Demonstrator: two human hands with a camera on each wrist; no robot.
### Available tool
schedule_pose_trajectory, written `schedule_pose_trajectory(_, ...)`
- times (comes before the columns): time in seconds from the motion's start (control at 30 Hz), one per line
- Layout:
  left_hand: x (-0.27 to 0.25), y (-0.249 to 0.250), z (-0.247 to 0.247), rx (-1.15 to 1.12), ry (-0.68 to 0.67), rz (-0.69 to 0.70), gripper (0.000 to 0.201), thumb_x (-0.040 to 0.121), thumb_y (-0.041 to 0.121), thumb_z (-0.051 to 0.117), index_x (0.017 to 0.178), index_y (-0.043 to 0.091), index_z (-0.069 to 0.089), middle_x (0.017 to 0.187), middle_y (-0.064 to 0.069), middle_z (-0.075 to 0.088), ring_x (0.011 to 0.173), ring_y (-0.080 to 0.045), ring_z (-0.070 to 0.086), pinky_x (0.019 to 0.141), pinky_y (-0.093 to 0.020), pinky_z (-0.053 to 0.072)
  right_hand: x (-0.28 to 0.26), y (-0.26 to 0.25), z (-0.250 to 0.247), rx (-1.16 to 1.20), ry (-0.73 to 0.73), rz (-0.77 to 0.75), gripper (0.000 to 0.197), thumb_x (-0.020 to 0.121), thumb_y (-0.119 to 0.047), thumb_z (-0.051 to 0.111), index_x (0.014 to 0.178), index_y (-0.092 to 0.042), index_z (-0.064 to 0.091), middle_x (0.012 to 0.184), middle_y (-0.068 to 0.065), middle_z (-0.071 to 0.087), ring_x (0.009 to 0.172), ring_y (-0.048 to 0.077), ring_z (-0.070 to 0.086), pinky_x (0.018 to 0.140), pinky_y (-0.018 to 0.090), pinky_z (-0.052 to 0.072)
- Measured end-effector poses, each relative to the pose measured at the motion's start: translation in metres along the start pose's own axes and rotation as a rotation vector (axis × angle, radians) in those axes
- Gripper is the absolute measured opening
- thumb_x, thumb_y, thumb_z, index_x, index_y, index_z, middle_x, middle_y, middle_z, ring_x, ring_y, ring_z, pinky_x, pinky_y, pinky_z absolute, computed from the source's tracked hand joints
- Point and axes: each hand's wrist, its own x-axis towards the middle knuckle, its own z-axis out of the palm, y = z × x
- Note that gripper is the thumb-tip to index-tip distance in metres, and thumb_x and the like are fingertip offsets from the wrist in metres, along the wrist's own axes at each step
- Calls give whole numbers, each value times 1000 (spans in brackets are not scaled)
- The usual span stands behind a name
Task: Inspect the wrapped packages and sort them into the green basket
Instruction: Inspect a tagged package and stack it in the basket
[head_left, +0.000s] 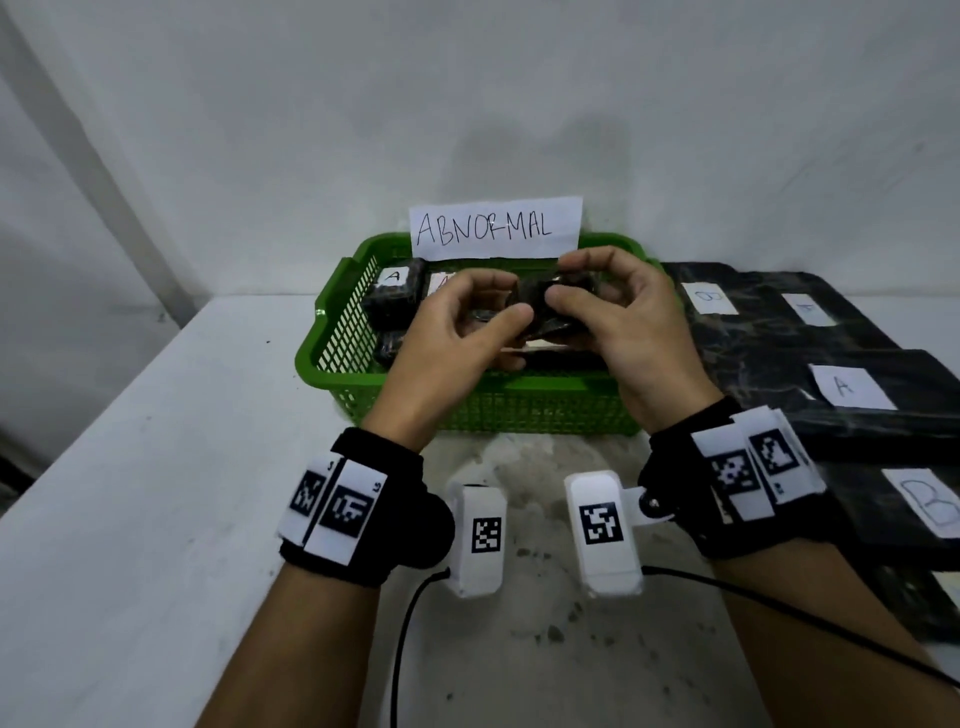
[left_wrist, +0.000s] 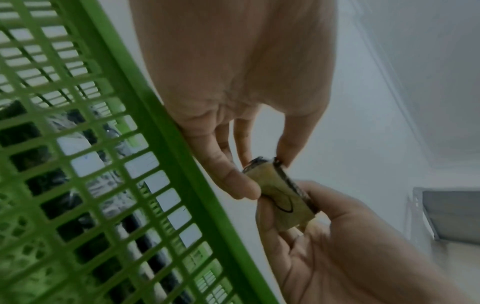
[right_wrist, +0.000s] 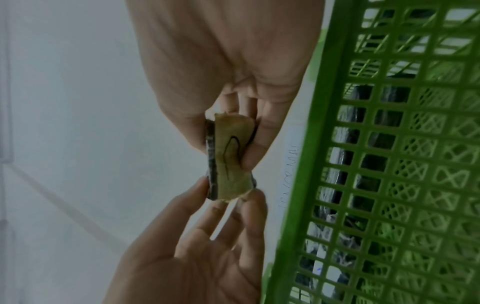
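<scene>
While both hands, left hand (head_left: 457, 332) and right hand (head_left: 618, 322), pinch package (head_left: 556, 301), fingers hiding its label, basket (head_left: 337, 332) contents half-covered

Dim, flat, greyish light all over, no hard glare. A soft shadow smudges the wall (head_left: 545, 156) above the paper sign (head_left: 496, 227). Head view bends at its edges, corners darkening. Both wrist views run hazy and washed out, the green basket (left_wrist: 78, 164) mesh smeared with blur up close.

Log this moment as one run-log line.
left hand: pinches package | right hand: pinches same package | package: held above green basket | step: inspecting, not yet placed
</scene>
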Motion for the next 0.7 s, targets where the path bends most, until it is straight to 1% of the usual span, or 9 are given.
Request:
schedule_pose_trajectory(0.1, 1, 3, -6, -5, 45, 19, 29, 93, 2, 62, 121, 9, 61, 118, -9, 65, 84, -12, 72, 70, -26, 61, -3, -6, -1, 78, -83, 51, 21, 94, -10, 65, 113, -18, 62, 94, 0, 73, 86, 15, 73, 67, 30, 60)
schedule_pose_trajectory(0.17, 0, 4, -11, 34, 52, 57, 33, 92, 3, 65, 123, 15, 61, 121, -4, 64, 90, -22, 73, 76, -31, 61, -5, -10, -2, 117, -146, 155, 14, 98, -24, 60, 111, -19, 62, 100, 1, 71, 87, 17, 73, 65, 31, 61)
schedule_pose_trajectory(0.2, -2, 4, -12, 57, 39, 71, 35, 91, 2, 65, 123, 17, 60, 121, -2, 64, 89, -21, 72, 78, -32, 61, -5, -11, -2, 115, -154, 203, 12, 99, -26, 59, 108, -19, 63, 100, 3, 71, 83, 18, 74, 64, 31, 62)
schedule_pose_trajectory(0.3, -6, 5, -13, 66, -14, 89, 37, 92, -2, 61, 123, 18, 59, 124, -1, 62, 84, -6, 69, 76, -27, 58, -3, -7, -2, 89, -108, 226, 9, 95, -15, 64, 104, -16, 64, 100, 7, 71, 75, 17, 74, 57, 27, 60)
schedule_pose_trajectory(0.4, -6, 6, -11, 22, -28, 91, 25, 94, 10, 63, 117, 18, 60, 123, -9, 62, 98, -21, 72, 81, -40, 61, -4, -4, -1, 18, -69, 92, 20, 90, 2, 66, 99, -16, 63, 91, 1, 73, 77, 15, 73, 60, 29, 61)
schedule_pose_trajectory(0.47, -5, 4, -9, 33, -2, 81, 26, 91, 12, 68, 115, 17, 58, 121, -14, 63, 97, -31, 71, 81, -43, 61, -6, -3, -1, -46, -70, -2, 24, 88, 6, 67, 96, -17, 63, 87, -1, 74, 74, 14, 73, 59, 29, 61)
schedule_pose_trajectory(0.57, -2, 1, -7, 44, 25, 63, 38, 87, 3, 72, 121, 13, 57, 115, -11, 66, 89, -20, 70, 77, -32, 58, -7, -4, -3, -114, -111, -88, 28, 87, 4, 70, 99, -19, 62, 94, -1, 73, 80, 13, 73, 61, 29, 61)
schedule_pose_trajectory(0.67, -1, 2, -8, 40, 18, 104, 39, 83, -4, 72, 116, 13, 60, 110, -1, 67, 92, -12, 69, 78, -27, 56, -8, -9, -7, -11, -171, 25, 21, 91, -15, 70, 110, -21, 61, 93, -9, 72, 86, 12, 72, 68, 33, 62)
schedule_pose_trajectory(0.7, -1, 2, -8, 40, 16, 124, 38, 82, -7, 71, 112, 16, 60, 109, 2, 67, 94, -11, 69, 79, -27, 56, -6, -10, -9, 29, -170, 77, 20, 89, -23, 69, 108, -21, 63, 98, -5, 71, 87, 14, 72, 67, 34, 62)
